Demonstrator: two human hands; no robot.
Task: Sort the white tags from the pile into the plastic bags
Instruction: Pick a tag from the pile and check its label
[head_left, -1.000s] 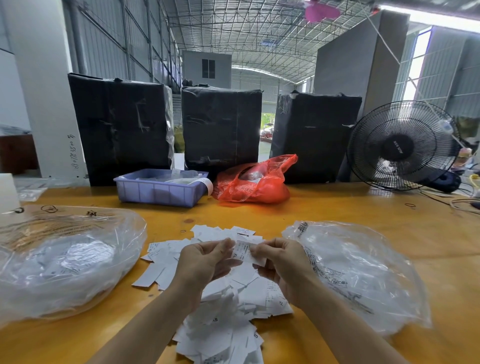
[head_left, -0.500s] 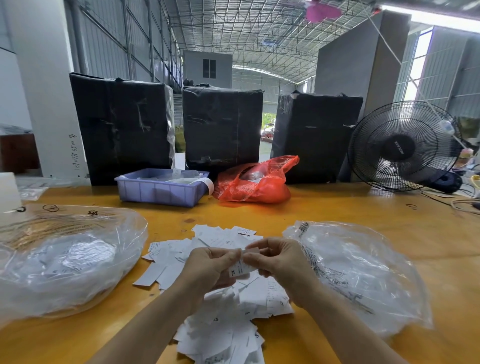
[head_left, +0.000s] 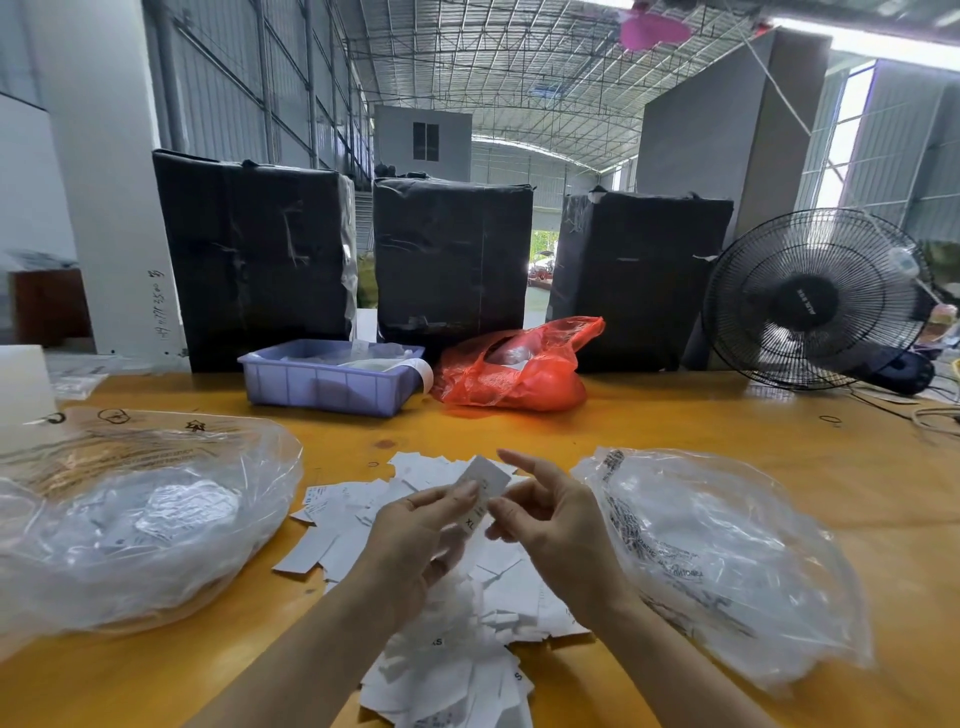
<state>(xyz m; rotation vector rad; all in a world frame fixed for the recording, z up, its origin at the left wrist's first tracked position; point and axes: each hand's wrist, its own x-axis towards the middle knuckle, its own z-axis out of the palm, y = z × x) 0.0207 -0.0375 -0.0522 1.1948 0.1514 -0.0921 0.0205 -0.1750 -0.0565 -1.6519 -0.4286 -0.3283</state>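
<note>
A pile of white tags (head_left: 457, 613) lies on the yellow table (head_left: 675, 426) in front of me. Just above the pile both hands hold white tags (head_left: 485, 486); one is marked XL. My left hand (head_left: 415, 540) pinches them between thumb and forefinger. My right hand (head_left: 550, 525) pinches them from the right, its index finger raised. A clear plastic bag (head_left: 135, 519) with tags inside lies to the left of the pile. Another clear plastic bag (head_left: 727, 561) lies to the right, close to my right wrist.
At the back of the table stand a purple tray (head_left: 327, 382), a red plastic bag (head_left: 514, 371), three black wrapped boxes (head_left: 452, 260) and a black fan (head_left: 815, 301). Cables (head_left: 930, 415) lie at the far right edge.
My hands have lifted the tags slightly and turned them so one stands up. My right index finger has straightened away from the tags.
</note>
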